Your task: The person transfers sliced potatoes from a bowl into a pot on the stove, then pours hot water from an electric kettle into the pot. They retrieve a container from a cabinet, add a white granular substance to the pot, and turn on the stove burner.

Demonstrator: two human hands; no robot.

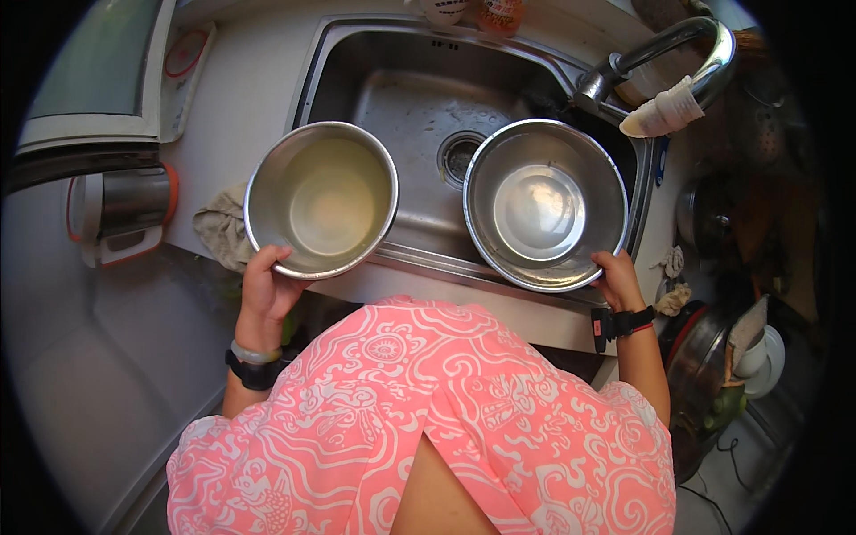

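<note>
My left hand (271, 284) grips the near rim of a stainless steel bowl (267, 180) holding cloudy, yellowish liquid. That bowl is over the left edge of the sink and the counter. With the thumb inside its near right rim, my right hand (618, 277) holds a second steel bowl (481, 231), which has what looks like a little clear liquid at the bottom. This one is over the right part of the stainless steel sink (401, 120). Between the two bowls the sink's drain strainer (460, 159) shows. The fingers under both bowls are mostly hidden.
A curved chrome faucet (669, 40) with a whitish sleeve on its spout rises at the back right. A crumpled cloth (224, 224) lies left of the left bowl. A steel jug with an orange rim (137, 200) stands farther left. Bottles (501, 15) stand behind the sink.
</note>
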